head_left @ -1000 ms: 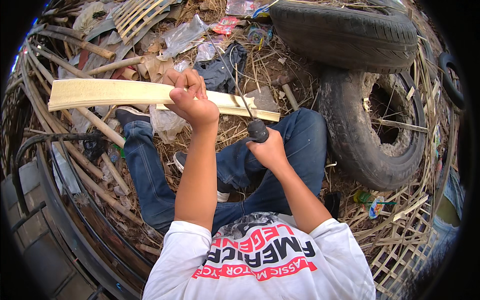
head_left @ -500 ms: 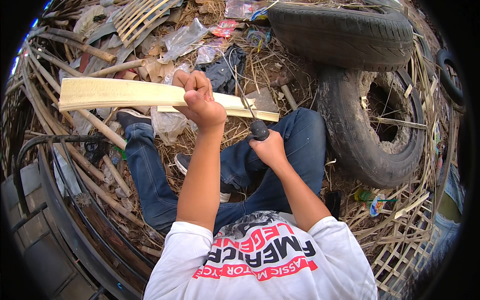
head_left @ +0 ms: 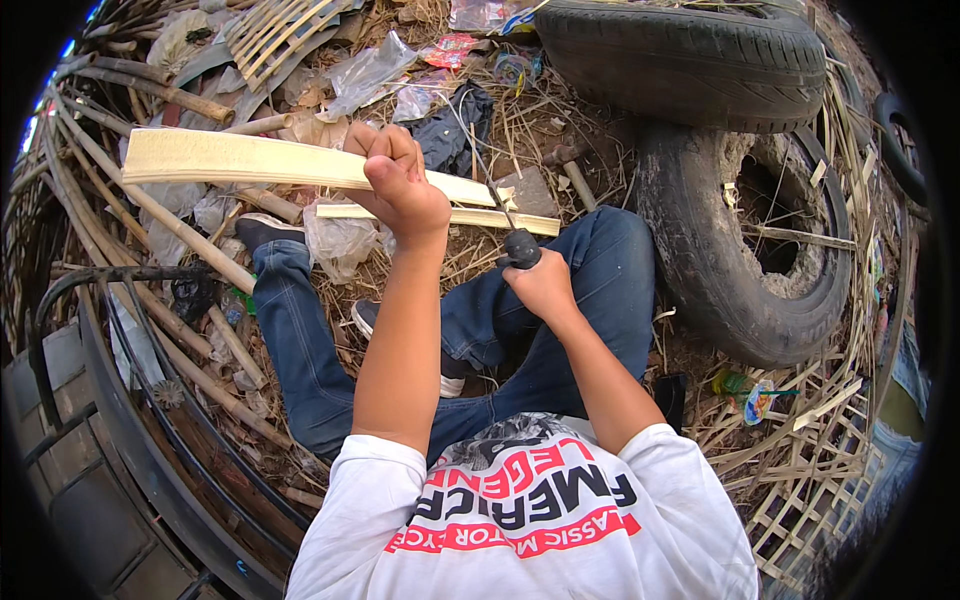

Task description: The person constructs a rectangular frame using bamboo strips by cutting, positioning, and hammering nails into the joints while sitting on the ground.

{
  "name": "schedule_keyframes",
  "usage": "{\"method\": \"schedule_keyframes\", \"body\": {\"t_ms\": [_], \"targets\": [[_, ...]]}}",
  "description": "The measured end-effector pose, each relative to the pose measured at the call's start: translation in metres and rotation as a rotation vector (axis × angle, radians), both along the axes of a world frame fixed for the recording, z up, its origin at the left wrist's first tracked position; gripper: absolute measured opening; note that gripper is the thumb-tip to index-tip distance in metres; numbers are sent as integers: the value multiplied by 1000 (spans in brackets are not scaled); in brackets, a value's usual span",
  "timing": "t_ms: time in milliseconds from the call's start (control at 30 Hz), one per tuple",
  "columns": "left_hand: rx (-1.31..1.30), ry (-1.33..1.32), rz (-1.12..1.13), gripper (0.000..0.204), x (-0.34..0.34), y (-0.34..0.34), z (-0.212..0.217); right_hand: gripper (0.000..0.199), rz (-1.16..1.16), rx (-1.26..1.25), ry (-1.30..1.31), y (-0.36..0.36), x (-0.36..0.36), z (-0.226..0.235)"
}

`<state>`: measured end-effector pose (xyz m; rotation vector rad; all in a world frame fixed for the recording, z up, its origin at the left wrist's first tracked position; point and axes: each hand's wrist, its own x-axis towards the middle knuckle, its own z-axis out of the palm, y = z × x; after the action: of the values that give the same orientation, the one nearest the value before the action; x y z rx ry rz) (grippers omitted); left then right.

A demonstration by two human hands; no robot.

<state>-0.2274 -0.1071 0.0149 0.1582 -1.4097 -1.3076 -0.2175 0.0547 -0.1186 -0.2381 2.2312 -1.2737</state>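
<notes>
Currently left hand grip closed around pale bamboo slat, held crosswise above knees; right hand fist tight on knife (blade at split end), tyres far right.

Pale, smooth, matt split bamboo strip; knife with thin dull metal blade and dark matt handle. Blue denim cloth on trousers. Matt black rubber tyres, treaded and dusty. Crinkled glossy clear plastic bags. Rough dry straw ground litter.

Crumpled red wrapper beside clear plastic bag.
</notes>
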Motion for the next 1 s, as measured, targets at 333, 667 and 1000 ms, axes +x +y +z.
{"method": "schedule_keyframes", "body": {"t_ms": [333, 667, 1000], "targets": [[-27, -6, -21, 71, 0, 12, 0, 27, -20, 51, -17, 3, -5, -15], [-30, -16, 35, 74, 0, 6, -2, 12, -45, -450, -927, 15, -32, -14], [-37, -16, 30, 67, 3, 3, -1, 11, -29, -272, 30, 4, 8, 36]]}}
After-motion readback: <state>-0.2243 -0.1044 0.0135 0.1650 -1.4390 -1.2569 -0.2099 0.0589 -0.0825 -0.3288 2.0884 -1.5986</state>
